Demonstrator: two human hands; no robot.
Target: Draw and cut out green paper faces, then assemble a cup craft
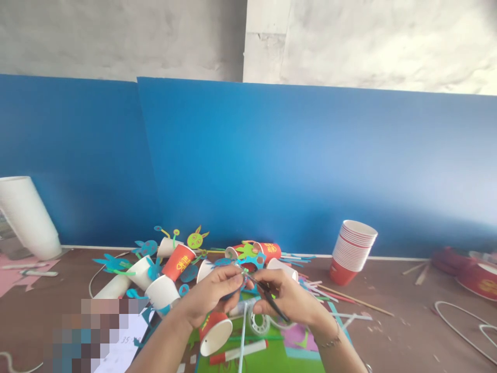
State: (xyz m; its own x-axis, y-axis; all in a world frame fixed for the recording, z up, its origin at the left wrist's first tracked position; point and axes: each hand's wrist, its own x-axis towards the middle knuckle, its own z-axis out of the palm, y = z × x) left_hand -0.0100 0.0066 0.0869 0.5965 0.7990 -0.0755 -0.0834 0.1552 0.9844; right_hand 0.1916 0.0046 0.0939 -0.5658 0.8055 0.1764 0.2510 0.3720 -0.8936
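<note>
My left hand (pixel 223 285) is closed in a pinch on a small greenish piece whose kind I cannot make out. Black scissors (pixel 272 301) are in my right hand (pixel 291 298), their tips close to that piece at my left fingertips. Just below the hands lies a red paper cup (pixel 217 334) on its side, mouth towards me. A pale blue straw (pixel 243 336) stretches down from below my fingers; whether a hand touches it is unclear. Beside it are a roll of clear tape (pixel 259 322) and a red-and-white marker (pixel 238 352) on a green sheet (pixel 233 365).
White and red cups with paper animal cutouts (pixel 161 290) crowd the back left. A stack of paper cups (pixel 353 254) stands at right, a taller white stack (pixel 29 217) at far left. Loose straws and sticks (pixel 349 295) lie rightward. A blue panel (pixel 272 166) borders the table.
</note>
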